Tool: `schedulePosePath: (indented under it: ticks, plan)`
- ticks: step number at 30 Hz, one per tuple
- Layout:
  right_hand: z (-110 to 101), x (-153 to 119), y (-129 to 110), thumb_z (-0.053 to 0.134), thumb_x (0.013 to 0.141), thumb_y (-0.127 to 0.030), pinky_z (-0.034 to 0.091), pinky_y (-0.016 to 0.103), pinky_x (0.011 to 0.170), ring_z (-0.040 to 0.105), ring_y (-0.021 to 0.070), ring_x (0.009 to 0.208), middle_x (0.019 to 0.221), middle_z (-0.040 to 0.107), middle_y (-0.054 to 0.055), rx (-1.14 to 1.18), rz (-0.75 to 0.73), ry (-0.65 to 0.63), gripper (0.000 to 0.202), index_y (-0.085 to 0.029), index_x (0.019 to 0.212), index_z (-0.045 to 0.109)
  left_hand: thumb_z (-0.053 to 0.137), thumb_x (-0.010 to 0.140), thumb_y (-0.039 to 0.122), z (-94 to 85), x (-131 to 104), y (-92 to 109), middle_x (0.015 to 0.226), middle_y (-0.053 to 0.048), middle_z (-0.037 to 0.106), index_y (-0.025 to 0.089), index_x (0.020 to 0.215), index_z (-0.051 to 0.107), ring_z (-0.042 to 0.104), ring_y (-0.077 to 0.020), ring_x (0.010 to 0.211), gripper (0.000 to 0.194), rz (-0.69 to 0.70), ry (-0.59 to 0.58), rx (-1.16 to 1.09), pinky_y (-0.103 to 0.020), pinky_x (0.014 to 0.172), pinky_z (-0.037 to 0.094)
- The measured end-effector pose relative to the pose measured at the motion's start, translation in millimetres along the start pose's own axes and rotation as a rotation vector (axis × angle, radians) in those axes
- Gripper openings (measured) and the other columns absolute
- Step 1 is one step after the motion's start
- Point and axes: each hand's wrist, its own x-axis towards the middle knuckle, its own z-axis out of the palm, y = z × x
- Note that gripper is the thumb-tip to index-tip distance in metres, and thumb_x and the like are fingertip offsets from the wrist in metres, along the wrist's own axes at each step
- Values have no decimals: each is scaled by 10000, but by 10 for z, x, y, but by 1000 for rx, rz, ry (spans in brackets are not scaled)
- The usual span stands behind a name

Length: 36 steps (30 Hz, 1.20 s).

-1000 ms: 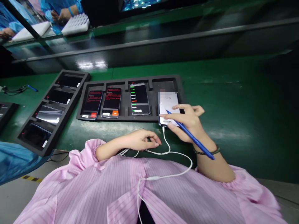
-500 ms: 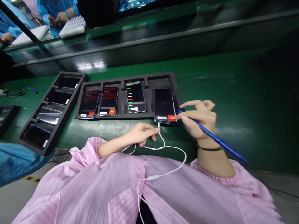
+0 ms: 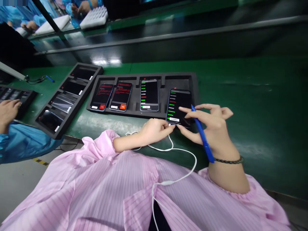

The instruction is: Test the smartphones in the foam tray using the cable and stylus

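My left hand (image 3: pixel 156 131) is closed, thumb and fingers pinched on the plug of a white earphone cable (image 3: pixel 184 150) at the lower edge of a phone (image 3: pixel 179 102). Green, white and red lines of text fill that phone's screen. A blue pen (image 3: pixel 202 134) is gripped in my right hand (image 3: pixel 213 125), slanting down past the palm. One right finger reaches over the screen, and the thumb is at the phone's bottom edge. The phone lies tilted at the right end of a black tray (image 3: pixel 196 86), partly over its front rim.
Three more lit phones lie in the same tray, including one with a text list (image 3: pixel 149 94). To the left, a second black tray (image 3: pixel 96 77) holds several dark phones. At far left, a co-worker's hand (image 3: pixel 8 112) rests by another tray. Other people's hands show behind the rail.
The phone's screen has switched from black with a red button to coloured text lines. My left hand has moved up to the plug. The pen has swung steeper in my right hand.
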Motion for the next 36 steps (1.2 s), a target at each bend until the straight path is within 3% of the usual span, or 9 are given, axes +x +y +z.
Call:
schedulePosePath:
  ticks: [5, 15, 18, 20, 23, 27, 30, 33, 36]
  plan:
    - [82, 9, 97, 655, 890, -449, 280, 515, 880, 634, 335, 958, 1034, 769, 67, 16, -106, 170, 218, -239, 840, 623, 468, 1009, 302, 14, -6, 76, 743, -85, 707, 155, 680, 669, 689, -234, 813, 412, 103, -7, 316, -317, 754, 489]
    - [95, 8, 128, 633, 829, -742, 311, 499, 862, 641, 334, 915, 1027, 770, 103, 16, -106, 121, 482, -260, 836, 626, 477, 1030, 371, -17, -9, 38, 439, 52, 468, 151, 653, 540, 370, -65, 392, 441, -304, -504, -476, -224, 445, 239]
    - [149, 12, 139, 627, 792, -797, 295, 530, 877, 630, 364, 936, 1039, 766, 116, -67, -55, 134, 538, -261, 835, 623, 649, 910, 567, -201, -149, -20, 465, 25, 515, 147, 626, 559, 390, -67, 410, 515, -216, -718, -475, -229, 432, 241]
    - [194, 22, 182, 659, 788, -764, 282, 551, 874, 615, 384, 957, 1098, 753, 130, -156, 26, 252, 510, -260, 840, 605, 698, 828, 656, -392, -271, -100, 509, 9, 548, 151, 629, 567, 419, -75, 437, 558, -119, -793, -473, -233, 441, 267]
    - [250, 30, 285, 662, 778, -759, 284, 568, 852, 589, 388, 931, 1147, 730, 163, -247, 187, 445, 510, -258, 822, 577, 616, 894, 629, -718, -475, -286, 564, 14, 550, 162, 647, 545, 419, -70, 467, 533, -54, -621, -423, -229, 473, 301]
    - [311, 24, 293, 627, 811, -728, 301, 560, 831, 590, 362, 864, 1007, 745, 152, -207, 180, 494, 470, -260, 798, 580, 462, 997, 396, -1044, -732, -588, 599, 24, 541, 187, 685, 508, 461, -94, 542, 378, -137, 78, -149, -240, 569, 374]
    - [374, 95, 73, 607, 876, -601, 306, 556, 856, 615, 341, 859, 1023, 761, 113, -130, 118, 427, 355, -254, 811, 574, 458, 988, 345, -1118, -847, -751, 618, 15, 538, 199, 692, 497, 493, -126, 611, 332, -198, 411, 49, -272, 630, 352]
    - [468, 313, -282, 581, 903, -572, 313, 547, 883, 631, 322, 863, 970, 755, 98, -70, 58, 351, 321, -256, 892, 642, 474, 983, 338, -1086, -866, -805, 655, 0, 587, 202, 721, 528, 540, -155, 652, 299, -261, 510, 174, -288, 645, 322]
    - [628, 676, -623, 545, 934, -552, 293, 545, 932, 624, 322, 957, 970, 729, 98, -50, 6, 163, 356, -242, 1052, 673, 449, 1006, 355, -1043, -834, -797, 740, -18, 674, 203, 805, 593, 626, -185, 725, 290, -289, 466, 266, -282, 645, 338]
